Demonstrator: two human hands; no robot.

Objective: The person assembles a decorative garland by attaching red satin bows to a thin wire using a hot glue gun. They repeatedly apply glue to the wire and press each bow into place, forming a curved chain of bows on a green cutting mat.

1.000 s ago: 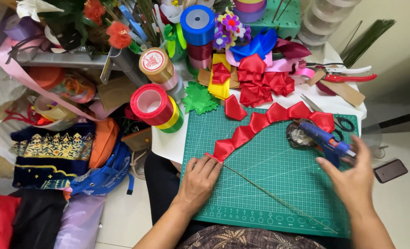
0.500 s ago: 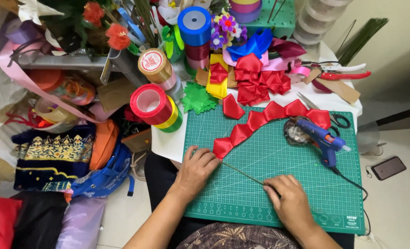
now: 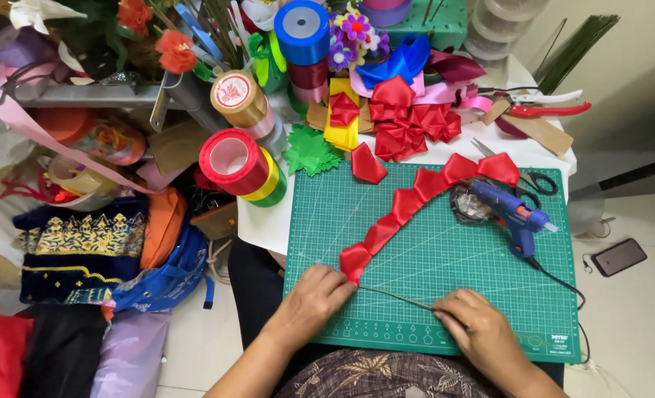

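Both hands pinch the thin stick [image 3: 397, 298]: left hand [image 3: 314, 296] at the red ribbon chain [image 3: 416, 200], right hand [image 3: 477, 329] further along, on the green mat [image 3: 431, 258].

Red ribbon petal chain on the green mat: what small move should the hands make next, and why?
Probably slide the lowest petal further along the thin stem. The left hand pinches the end of the red petal chain where it meets the thin stem, and the right hand presses the stem's other end to the cutting mat. The glue gun lies unused.

left hand [image 3: 314, 295]: palm down, fingertips pinched | right hand [image 3: 477, 324]: palm down, fingers curled
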